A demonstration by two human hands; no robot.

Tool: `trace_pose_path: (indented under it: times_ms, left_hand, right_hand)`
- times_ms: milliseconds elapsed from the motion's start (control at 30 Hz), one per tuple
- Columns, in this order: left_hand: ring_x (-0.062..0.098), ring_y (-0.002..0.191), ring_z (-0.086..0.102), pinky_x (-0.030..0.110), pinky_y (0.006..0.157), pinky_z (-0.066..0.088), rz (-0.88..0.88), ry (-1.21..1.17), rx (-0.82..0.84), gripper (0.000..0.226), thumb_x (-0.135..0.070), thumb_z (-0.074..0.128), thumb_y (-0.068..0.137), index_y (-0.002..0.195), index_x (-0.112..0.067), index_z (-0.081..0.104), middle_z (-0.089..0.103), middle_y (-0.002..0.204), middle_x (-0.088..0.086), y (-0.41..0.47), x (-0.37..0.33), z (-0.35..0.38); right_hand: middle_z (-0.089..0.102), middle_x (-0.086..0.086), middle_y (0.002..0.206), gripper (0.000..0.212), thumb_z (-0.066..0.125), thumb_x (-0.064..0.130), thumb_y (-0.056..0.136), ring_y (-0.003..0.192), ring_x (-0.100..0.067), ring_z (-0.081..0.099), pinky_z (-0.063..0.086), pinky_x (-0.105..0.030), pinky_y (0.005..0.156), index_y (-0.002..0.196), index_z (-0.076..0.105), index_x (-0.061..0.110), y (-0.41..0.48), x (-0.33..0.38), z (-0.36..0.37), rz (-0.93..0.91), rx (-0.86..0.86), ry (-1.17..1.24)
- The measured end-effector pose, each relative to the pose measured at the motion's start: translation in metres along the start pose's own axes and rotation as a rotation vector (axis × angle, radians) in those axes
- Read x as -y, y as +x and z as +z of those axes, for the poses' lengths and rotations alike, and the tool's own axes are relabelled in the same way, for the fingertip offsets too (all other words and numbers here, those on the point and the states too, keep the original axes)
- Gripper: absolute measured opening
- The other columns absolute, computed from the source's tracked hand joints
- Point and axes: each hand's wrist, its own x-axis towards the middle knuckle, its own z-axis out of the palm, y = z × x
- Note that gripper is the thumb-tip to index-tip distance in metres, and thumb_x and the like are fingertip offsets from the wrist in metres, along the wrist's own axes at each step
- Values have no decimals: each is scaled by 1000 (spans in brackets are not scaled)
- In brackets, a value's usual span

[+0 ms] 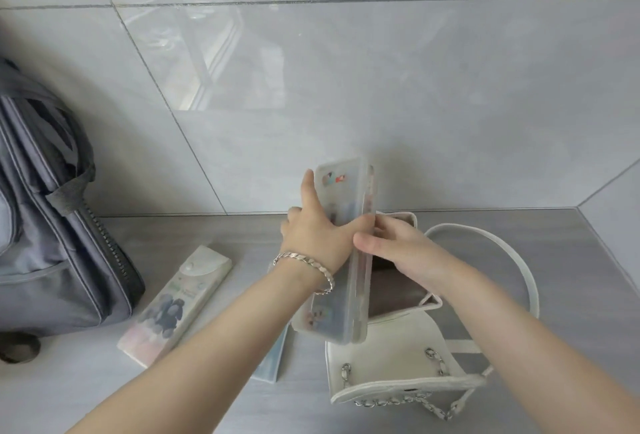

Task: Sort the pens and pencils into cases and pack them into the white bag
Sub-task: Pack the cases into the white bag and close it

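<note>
- Translucent white plastic pencil case (341,191) with small cartoon stickers: held up on its long edge above the counter, with both hands around its middle. Dim shapes show through its wall, too blurred to name.
- Left hand (318,233): the grip is clamped on the case from the left. The palm lies flat against the broad face, one digit points up along it, and the other fingers wrap over the top edge. A silver link bracelet (304,260) sits on this wrist.
- Right hand (398,246): the grip is closed on the same case from the right. The thumb presses the narrow edge just beside the left hand, and the fingers are tucked behind the case, over the bag's mouth.
- White leather-look bag (391,357): it stands open on the counter below and to the right of the held case, showing a dark lining. The near end of the case overlaps the bag's left rim, but contact cannot be judged. A white strap (519,260) loops out to the right, and a silver chain (398,402) hangs along the front.
- Second pale pencil case with a dark cartoon print (176,302): it lies flat on the counter to the left, well apart from the bag.
- Flat light-blue item (273,361): it lies under the left forearm, just beside the bag.
- Grey fabric backpack (52,226): it stands at the far left against the glossy tiled wall (381,70).
- Grey counter (571,260): it carries all of these.
</note>
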Motion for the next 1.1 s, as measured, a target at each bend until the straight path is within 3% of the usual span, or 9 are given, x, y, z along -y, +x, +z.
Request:
trace_pose_path:
  times_ms: [167,267,333,433,567,667,833,967,1100]
  left_hand:
    - [24,119,49,40,104,40,-35,-137,37,106,-63,59,54,142,-33,9,46,127,7,7,-6,5]
    - [11,98,58,24,92,46,103,-141,11,59,-48,64,75,123,-22,42,51,123,7,1,15,3]
    - [6,98,58,12,84,41,260,158,-28,16,-29,65,81,92,-17,61,52,123,6,-6,42,2]
    - [30,107,62,35,79,51,420,576,-113,6,-20,74,65,62,-20,68,51,135,13,-12,76,14]
    - [32,142,14,41,109,27,143,569,-98,29,-14,57,81,103,-29,69,11,156,5,-6,83,24]
    - [26,138,29,15,102,25,41,296,27,63,8,41,79,134,-21,47,12,156,10,3,81,22]
    - [16,127,39,16,101,28,149,184,13,58,10,46,83,137,-11,40,37,141,-2,8,79,3]
    - [14,135,30,0,92,16,240,197,59,64,17,39,80,137,-11,42,31,147,1,8,86,-6]
    - [8,127,35,3,92,19,193,145,63,69,19,38,76,136,-14,42,29,148,1,6,92,-7]
  right_hand:
    - [72,9,90,25,76,27,70,90,-8,67,49,-29,85,92,65,31,-1,-6,-8,-30,-135,-139]
    - [69,4,86,24,68,9,74,85,-17,66,51,-34,80,87,60,28,1,-15,-14,-93,-366,-145]
    - [69,4,88,28,66,4,75,85,-17,66,52,-35,81,86,58,29,0,-20,-18,-145,-444,-110]
    - [67,8,91,35,66,0,78,85,-10,65,53,-34,83,89,55,31,-2,-27,-18,-223,-506,-12]
    - [65,14,92,43,69,3,69,87,-3,63,50,-25,85,95,50,32,-1,-33,-15,-369,-481,53]
    - [64,12,91,50,73,13,64,87,-8,61,48,-22,81,94,50,45,-5,-40,-21,-336,-422,-214]
    - [54,19,76,40,62,18,75,72,3,46,35,-10,62,109,53,37,-17,-44,-22,-297,-166,-904]
    - [54,11,97,40,58,26,81,90,-14,53,32,-25,65,118,45,24,-15,-32,-22,-236,-67,-1177]
    - [45,1,87,32,58,26,85,74,-23,43,30,-30,61,109,41,14,-9,-24,-17,-192,3,-1356]
